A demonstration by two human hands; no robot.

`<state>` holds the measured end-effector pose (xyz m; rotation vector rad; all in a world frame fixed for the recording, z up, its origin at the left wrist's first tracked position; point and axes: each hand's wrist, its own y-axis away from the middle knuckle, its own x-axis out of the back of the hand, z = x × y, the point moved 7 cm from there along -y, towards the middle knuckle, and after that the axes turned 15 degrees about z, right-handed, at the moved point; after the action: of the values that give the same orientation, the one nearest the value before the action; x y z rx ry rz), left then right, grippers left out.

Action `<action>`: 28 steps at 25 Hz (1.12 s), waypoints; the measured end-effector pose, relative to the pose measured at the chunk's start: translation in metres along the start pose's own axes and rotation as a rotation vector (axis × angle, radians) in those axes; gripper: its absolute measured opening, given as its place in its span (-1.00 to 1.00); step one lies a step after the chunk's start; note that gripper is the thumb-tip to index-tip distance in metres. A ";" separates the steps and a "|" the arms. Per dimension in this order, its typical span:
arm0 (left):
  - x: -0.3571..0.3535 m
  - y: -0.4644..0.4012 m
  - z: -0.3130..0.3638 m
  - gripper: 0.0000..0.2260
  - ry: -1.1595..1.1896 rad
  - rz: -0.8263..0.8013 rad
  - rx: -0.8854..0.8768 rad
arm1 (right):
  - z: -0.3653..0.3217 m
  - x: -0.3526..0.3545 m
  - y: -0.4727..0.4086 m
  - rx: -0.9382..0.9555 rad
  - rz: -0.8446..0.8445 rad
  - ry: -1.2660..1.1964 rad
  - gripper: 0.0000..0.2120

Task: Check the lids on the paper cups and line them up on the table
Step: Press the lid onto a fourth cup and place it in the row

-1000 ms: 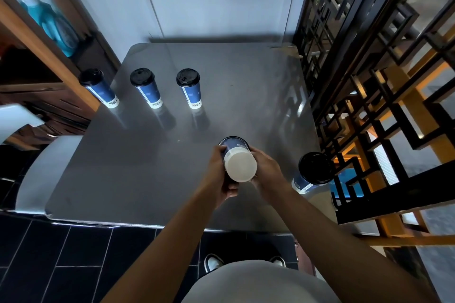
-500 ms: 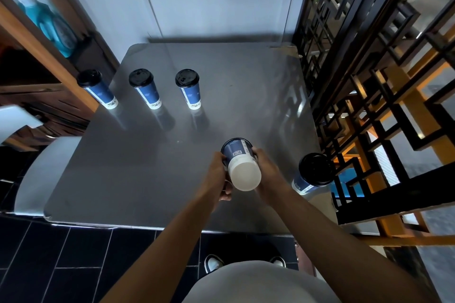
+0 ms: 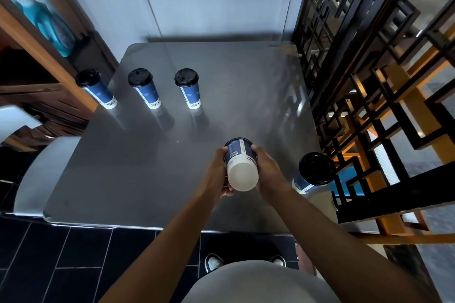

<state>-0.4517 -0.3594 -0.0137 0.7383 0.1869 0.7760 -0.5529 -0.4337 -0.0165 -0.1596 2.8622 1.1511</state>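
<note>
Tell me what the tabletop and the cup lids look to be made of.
Grey tabletop: likely brushed stainless steel; it has a dull sheen and mirrors the cups as blurred reflections. Black round lids, such as the one on the near-right blue cup: probably moulded plastic, semi-matte with a raised rim.

The person wears a light grey garment [image 3: 258, 283] over the torso and dark shoes with white toe caps [image 3: 213, 262]. Both forearms are bare, with no sleeves, watch or rings visible.
</note>
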 end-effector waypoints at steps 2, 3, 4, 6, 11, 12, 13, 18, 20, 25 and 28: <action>-0.001 -0.001 0.000 -0.52 -0.004 -0.001 0.008 | -0.001 0.001 0.000 0.003 0.002 0.000 -0.59; 0.000 -0.002 -0.001 -0.52 -0.004 0.004 0.016 | -0.002 0.001 0.001 0.008 0.001 0.005 -0.60; 0.000 -0.001 -0.001 -0.52 -0.008 0.007 0.023 | -0.002 0.001 0.000 0.016 0.001 0.005 -0.61; 0.001 -0.003 -0.004 -0.47 -0.007 0.019 0.026 | -0.003 0.000 -0.001 0.045 0.000 -0.005 -0.65; 0.021 -0.013 -0.009 -0.29 0.014 0.184 -0.077 | 0.010 0.001 0.002 0.005 -0.098 -0.074 -0.65; 0.026 -0.012 -0.008 -0.31 0.031 0.202 -0.095 | 0.014 0.003 0.006 -0.001 -0.137 -0.027 -0.66; 0.031 -0.011 -0.008 -0.39 0.037 0.207 -0.114 | 0.019 0.005 0.010 0.005 -0.186 0.037 -0.67; 0.042 -0.018 -0.010 -0.70 -0.045 0.100 -0.164 | 0.032 0.005 0.002 0.111 -0.304 0.371 -0.59; 0.041 -0.020 -0.008 -0.77 -0.087 0.010 -0.174 | 0.028 0.003 -0.004 0.162 -0.287 0.457 -0.55; 0.040 -0.035 -0.007 -0.70 -0.204 -0.089 -0.267 | 0.024 -0.007 -0.015 0.261 -0.193 0.472 -0.66; 0.041 -0.052 -0.008 -0.60 -0.203 -0.077 -0.274 | 0.033 -0.012 -0.031 0.318 -0.059 0.526 -0.42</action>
<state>-0.3962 -0.3517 -0.0495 0.5421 -0.0732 0.6331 -0.5374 -0.4324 -0.0605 -0.6062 3.4108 0.7067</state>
